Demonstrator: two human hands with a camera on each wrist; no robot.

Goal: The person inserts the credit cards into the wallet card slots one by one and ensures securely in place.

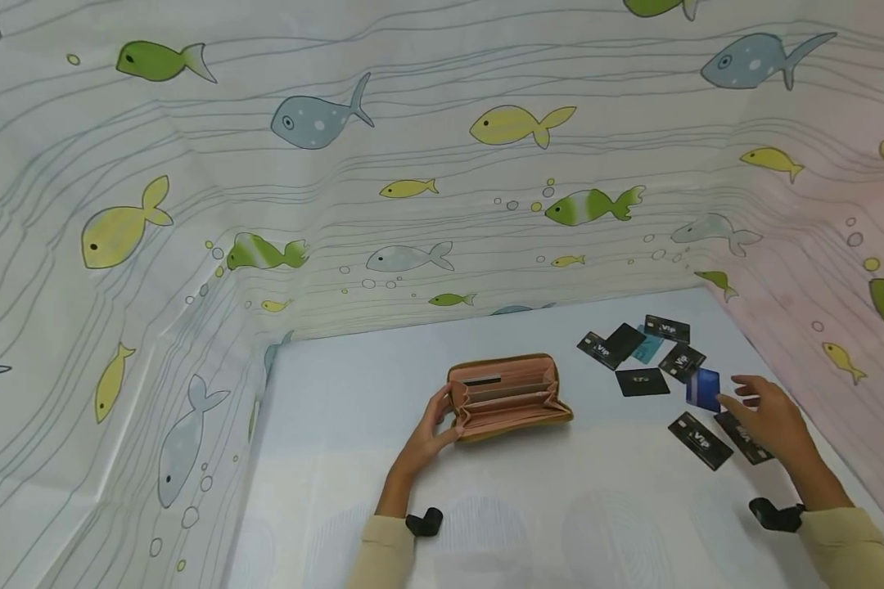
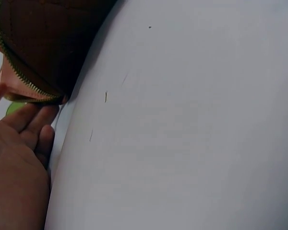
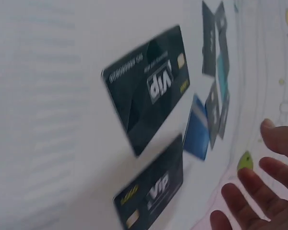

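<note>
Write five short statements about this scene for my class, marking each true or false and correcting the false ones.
1. The left hand holds one end of a quilted brown zip wallet with pink lining. True.
2. The wallet is zipped shut. False: it is open, showing its compartments.
3. A rectangular teal card lies partly covered by rectangular black cards. True.
4. The right hand grips a black card. False: it holds no card; it is near the rectangular blue card.
5. The blue card lies inside the wallet. False: it lies on the white tabletop.
</note>
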